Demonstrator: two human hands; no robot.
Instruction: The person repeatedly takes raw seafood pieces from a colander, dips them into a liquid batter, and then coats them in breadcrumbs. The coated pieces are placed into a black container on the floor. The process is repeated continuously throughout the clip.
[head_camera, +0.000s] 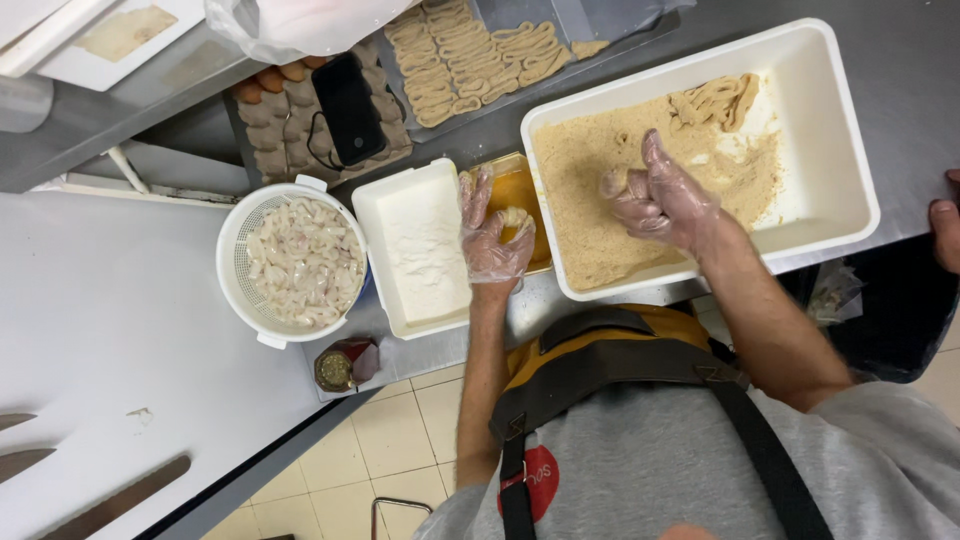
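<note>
So basically a whole breading line is laid out on the steel worktop (900, 80) here. The left hand (495, 235), gloved in thin clear plastic, is held over the small yellow tub of beaten egg (520, 190), and a pale ring-shaped piece (515, 218) is pinched in its fingers, right above the egg. The right hand (665, 200), gloved too, is pushed down into the big white tub (840, 150) of brown breadcrumbs (590, 170); its fingers are curled in narrow against the crumbs, though whether anything is gripped under them can't be made out. A few coated rings (715, 100) are piled in the far corner of that tub. Just beside the egg tub, a smaller white tub (385, 200) is filled with white flour, and next to that a round white colander (235, 265) is heaped with raw pale rings. Further back, a flat tray (620, 35) is lined with rows of already breaded strips. A cardboard egg carton (270, 130) is parked behind the flour, with a black phone (348, 108) laid on top of it. A small open jar (335, 368) is seen at the worktop's near edge. Another person's fingers (945, 230) are just caught at the right edge.
</note>
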